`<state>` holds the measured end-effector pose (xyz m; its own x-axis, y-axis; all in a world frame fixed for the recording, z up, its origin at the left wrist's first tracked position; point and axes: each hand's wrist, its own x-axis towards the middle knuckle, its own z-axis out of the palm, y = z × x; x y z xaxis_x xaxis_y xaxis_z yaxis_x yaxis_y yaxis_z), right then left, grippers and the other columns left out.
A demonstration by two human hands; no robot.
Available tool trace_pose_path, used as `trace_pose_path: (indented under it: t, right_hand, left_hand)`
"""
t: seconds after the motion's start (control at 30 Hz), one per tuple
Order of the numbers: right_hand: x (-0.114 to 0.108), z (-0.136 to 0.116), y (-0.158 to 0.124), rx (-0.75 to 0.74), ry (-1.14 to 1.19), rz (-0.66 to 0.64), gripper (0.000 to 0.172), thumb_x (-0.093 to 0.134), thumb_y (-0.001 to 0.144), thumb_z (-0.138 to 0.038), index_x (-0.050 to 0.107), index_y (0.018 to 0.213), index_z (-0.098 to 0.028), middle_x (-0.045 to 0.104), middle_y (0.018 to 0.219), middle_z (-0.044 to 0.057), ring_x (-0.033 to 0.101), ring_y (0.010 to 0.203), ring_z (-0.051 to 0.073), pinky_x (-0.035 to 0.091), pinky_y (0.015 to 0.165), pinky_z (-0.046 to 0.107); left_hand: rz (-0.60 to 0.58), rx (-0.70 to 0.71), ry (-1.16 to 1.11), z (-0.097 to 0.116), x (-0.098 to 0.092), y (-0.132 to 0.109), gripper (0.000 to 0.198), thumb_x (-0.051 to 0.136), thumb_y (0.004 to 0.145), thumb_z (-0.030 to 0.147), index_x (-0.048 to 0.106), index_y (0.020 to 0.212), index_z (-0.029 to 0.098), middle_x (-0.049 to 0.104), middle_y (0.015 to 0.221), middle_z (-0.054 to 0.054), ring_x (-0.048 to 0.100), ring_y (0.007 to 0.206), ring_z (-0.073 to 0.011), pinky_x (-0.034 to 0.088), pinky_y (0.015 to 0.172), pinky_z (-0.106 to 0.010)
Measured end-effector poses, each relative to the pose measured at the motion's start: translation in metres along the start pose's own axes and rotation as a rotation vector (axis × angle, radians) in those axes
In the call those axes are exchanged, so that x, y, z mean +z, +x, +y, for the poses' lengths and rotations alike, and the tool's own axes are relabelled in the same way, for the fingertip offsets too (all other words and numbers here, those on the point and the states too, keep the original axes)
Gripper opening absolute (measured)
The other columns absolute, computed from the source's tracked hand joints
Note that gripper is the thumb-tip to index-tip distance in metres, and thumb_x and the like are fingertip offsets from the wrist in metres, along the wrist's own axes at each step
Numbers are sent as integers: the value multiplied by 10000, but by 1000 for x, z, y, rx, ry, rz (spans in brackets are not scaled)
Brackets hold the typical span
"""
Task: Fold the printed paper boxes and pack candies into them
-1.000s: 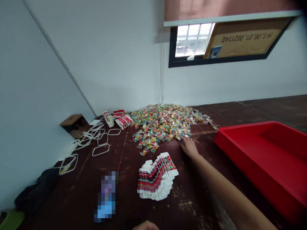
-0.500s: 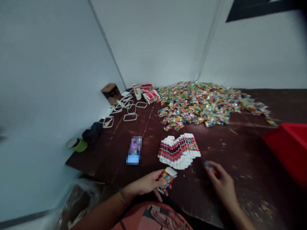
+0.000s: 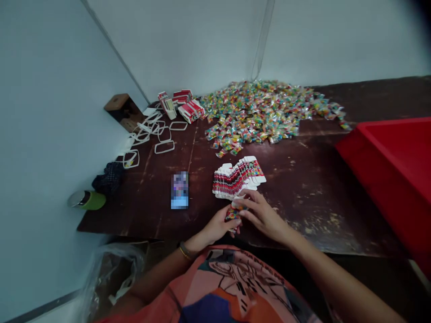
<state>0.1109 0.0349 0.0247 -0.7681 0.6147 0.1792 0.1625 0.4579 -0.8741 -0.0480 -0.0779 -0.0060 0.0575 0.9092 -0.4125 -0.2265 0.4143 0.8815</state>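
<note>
A small colourful printed box point(image 3: 232, 214) is held in my left hand point(image 3: 217, 226), close to the table's front edge. My right hand point(image 3: 264, 214) is at the box's upper end, fingers bent and closed around its white flap; whether a small item is between them is hidden. Just beyond my hands lies a fanned row of flat red and white boxes point(image 3: 232, 179). Farther back, against the wall, spreads a large heap of small clear-wrapped colourful packets point(image 3: 266, 112).
A red bin point(image 3: 380, 148) stands at the right. A phone point(image 3: 179, 190) lies left of the fanned boxes. White bands point(image 3: 164, 146), bundled red boxes point(image 3: 191, 111) and a brown carton point(image 3: 124, 110) are back left. A green cup point(image 3: 92, 200) and dark cloth point(image 3: 108, 178) sit left.
My right hand has moved left from the open table to the top of the box in my left hand. The view has shifted, showing more of the red bin and my shirt.
</note>
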Motion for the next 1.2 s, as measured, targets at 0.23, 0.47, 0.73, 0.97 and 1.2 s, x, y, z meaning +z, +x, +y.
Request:
trace_pose_path:
  t: [0.23, 0.47, 0.73, 0.97, 1.2]
  right_hand:
    - [42, 19, -16, 603, 1062, 78, 245, 732, 744, -317, 601, 902, -184, 570, 685, -37, 461, 473, 54, 437, 481, 180]
    - [22, 23, -5, 691, 1267, -72, 265, 749, 722, -269, 673, 941, -141, 642, 715, 2, 612, 635, 89, 549, 727, 248]
    - [1, -3, 16, 184, 397, -145, 206, 618, 839, -340, 739, 942, -209, 649, 1011, 59, 613, 914, 175, 495, 834, 315]
    - [-5, 6, 16, 258, 407, -26, 271, 646, 807, -426, 745, 919, -200, 674, 916, 57, 616, 708, 148, 510, 669, 290]
    - [15, 20, -6, 146, 350, 17, 259, 600, 857, -383, 726, 1028, -234, 660, 1037, 75, 605, 948, 192, 480, 859, 344]
  left_hand:
    - [108, -53, -87, 3, -5, 5, 629, 443, 811, 651, 631, 1019, 88, 645, 750, -77, 586, 625, -174, 432, 490, -254]
    - [-15, -81, -171, 18, -12, 12, 516, 524, 788, 467, 592, 1158, 112, 676, 911, -96, 615, 702, -184, 489, 557, -274]
    - [52, -64, -108, 23, -4, 20, 454, 523, 769, 384, 614, 1128, 121, 674, 890, -88, 623, 746, -202, 480, 540, -257]
    - [-79, 18, -165, 17, 0, 21, 501, 566, 810, 412, 532, 1227, 137, 637, 989, -93, 600, 857, -209, 503, 666, -301]
    - [-140, -54, 18, 10, -7, 16, 537, 581, 829, 447, 486, 1286, 181, 596, 1056, -84, 583, 881, -200, 484, 635, -271]
